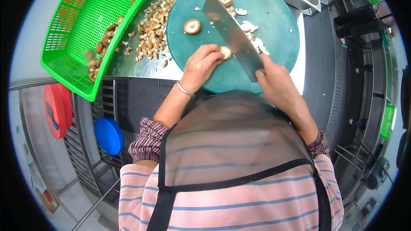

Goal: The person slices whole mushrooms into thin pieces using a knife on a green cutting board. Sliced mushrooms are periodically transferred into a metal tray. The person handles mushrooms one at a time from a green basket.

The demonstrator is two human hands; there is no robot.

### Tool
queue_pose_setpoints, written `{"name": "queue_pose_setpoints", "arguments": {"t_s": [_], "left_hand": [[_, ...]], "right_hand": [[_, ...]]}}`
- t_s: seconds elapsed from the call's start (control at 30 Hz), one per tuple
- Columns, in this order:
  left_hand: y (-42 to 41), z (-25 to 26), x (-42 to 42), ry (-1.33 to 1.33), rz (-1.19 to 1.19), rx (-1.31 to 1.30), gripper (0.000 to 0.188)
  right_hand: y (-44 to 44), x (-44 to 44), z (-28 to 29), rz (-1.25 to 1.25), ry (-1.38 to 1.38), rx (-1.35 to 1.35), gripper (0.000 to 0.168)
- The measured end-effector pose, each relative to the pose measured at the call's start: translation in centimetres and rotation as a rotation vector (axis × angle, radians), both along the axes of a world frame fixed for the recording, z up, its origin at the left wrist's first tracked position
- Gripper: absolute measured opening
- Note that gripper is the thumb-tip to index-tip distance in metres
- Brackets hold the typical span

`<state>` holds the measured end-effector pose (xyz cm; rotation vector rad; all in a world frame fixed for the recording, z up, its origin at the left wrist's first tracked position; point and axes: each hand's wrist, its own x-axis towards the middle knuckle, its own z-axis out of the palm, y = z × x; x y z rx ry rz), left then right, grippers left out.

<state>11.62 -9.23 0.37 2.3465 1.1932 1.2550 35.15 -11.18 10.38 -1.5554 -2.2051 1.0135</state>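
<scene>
My right hand (275,80) grips the handle end of a broad cleaver (232,35), whose blade slants over a round green cutting board (279,19). Left of the blade, the fingers of my left hand (200,65) hold a shiitake mushroom cap (226,53) on the board, its pale underside showing. A whole shiitake (192,26) lies gills up further left. Beyond the blade are sliced mushroom pieces (257,43) and another brown cap (226,0), with one more partly hidden by the cleaver.
Cut mushroom stems (155,29) lie heaped on the steel table (128,65) left of the board. A green perforated basket (77,25) holding mushrooms stands at the left. A steel tray (298,1) of sliced mushrooms sits at the back right.
</scene>
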Motion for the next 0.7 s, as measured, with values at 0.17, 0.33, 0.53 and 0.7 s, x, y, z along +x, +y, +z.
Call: {"name": "queue_pose_setpoints", "arguments": {"t_s": [0.17, 0.33, 0.53, 0.7], "left_hand": [[-0.2, -0.2, 0.7, -0.018, 0.002, -0.024, 0.027], [-0.1, 0.3, 1.3, -0.015, -0.045, -0.025, 0.024], [-0.2, 0.1, 1.2, 0.021, -0.057, -0.008, 0.023], [-0.3, -0.1, 1.2, 0.003, -0.052, -0.029, 0.021]], "right_hand": [[0.4, 0.2, 0.6, 0.007, -0.03, -0.003, 0.02], [0.0, 0.2, -0.8, 0.038, -0.028, 0.06, 0.019], [-0.3, 0.1, 1.4, -0.053, -0.001, -0.031, 0.02], [0.0, -0.2, 0.0, -0.026, -0.049, -0.07, 0.021]]}}
